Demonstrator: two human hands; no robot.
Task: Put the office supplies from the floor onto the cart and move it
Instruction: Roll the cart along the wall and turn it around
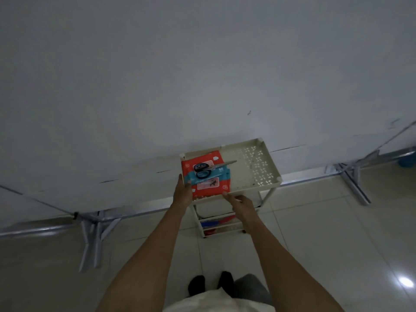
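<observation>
The left hand (182, 189) lies against the left end of the cart (273, 167), fingers straight along the outside of the top tray and thumb hooked over its rim beside the red wet-wipe packs (209, 188), on which the scissors (203, 171) rest. The right hand (242, 204) sits at the tray's front rim, one fingertip at the packs' corner; whether it grips I cannot tell. Loading looks finished, so the moving step seems at hand: it calls for a firm two-handed hold and a level, gentle roll so the scissors stay put.
</observation>
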